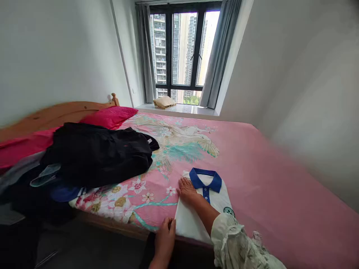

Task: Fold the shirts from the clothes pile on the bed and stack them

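On the bed (263,179), right hand (187,191) lies flat on a shirt (192,223), left hand (165,238) pinching its edge

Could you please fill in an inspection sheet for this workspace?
Surface: pink bedsheet, patterned with a bird and flowers.
Job's things: white polo shirt with blue collar, front up near the bed's edge.
Clutter: black clothes heaped left of the shirt.
Hands: right hand flat on the shirt; left hand curled at its lower-left edge, grip unclear.
Cables: nothing seen.
Surroundings: window, grey curtains, pale walls.
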`<state>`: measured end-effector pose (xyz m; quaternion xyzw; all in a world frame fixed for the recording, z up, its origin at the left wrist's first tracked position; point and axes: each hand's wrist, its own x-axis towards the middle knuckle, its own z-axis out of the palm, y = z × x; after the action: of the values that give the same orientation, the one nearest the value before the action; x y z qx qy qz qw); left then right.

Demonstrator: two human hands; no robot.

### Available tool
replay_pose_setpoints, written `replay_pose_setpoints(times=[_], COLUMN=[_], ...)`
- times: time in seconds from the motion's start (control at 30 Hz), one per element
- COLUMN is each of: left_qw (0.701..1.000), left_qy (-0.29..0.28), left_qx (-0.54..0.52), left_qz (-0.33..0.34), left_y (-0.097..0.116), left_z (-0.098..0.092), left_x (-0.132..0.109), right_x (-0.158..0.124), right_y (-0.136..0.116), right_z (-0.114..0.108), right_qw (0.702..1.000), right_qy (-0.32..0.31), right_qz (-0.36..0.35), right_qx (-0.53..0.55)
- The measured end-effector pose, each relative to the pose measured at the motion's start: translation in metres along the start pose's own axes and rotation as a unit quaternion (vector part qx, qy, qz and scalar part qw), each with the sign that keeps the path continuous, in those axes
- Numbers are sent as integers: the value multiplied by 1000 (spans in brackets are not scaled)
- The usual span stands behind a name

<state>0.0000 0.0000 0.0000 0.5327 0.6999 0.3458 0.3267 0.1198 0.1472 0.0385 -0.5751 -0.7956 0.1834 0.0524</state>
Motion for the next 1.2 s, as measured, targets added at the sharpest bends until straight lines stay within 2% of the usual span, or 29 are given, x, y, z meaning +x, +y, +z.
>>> replay_pose_setpoints(times=[0.13,0.23,0.27,0.33,0.43,0.47,0.53,0.6,0.67,0.77,0.87,0.97,1.1,1.2], left_qw=[1000,999,997,983,958,949,930,912,900,895,893,891,898,900], left_qy=[-24,14,37,70,38,8,-69,-136,-168,-163,-152,-157,-147,-137], left_qx=[-16,-7,3,33,111,149,234,311,359,387,377,370,389,397], left_qz=[-6,36,74,167,263,277,273,231,184,151,195,213,146,120], left_y=[-5,-7,-5,6,36,45,56,54,45,45,69,90,82,74], left_z=[-3,-9,-11,-12,-3,1,9,13,12,10,20,37,45,41], left_x=[-3,2,7,22,50,58,69,72,73,79,94,109,114,114], right_x=[-38,-88,-104,-127,-135,-134,-131,-133,-140,-144,-130,-111,-109,-113], right_y=[-16,4,17,46,86,96,115,130,141,148,141,138,155,165], right_z=[9,21,23,24,16,13,11,13,17,14,1,-6,4,11], right_qw=[999,989,985,973,946,945,960,969,963,957,957,959,958,950], right_qy=[27,104,140,220,309,308,253,172,127,142,178,169,125,144], right_qz=[-41,-98,-87,-16,80,91,121,179,237,251,226,222,252,270], right_qx=[7,39,51,68,65,53,22,-2,-10,-19,-43,-54,-48,-55])
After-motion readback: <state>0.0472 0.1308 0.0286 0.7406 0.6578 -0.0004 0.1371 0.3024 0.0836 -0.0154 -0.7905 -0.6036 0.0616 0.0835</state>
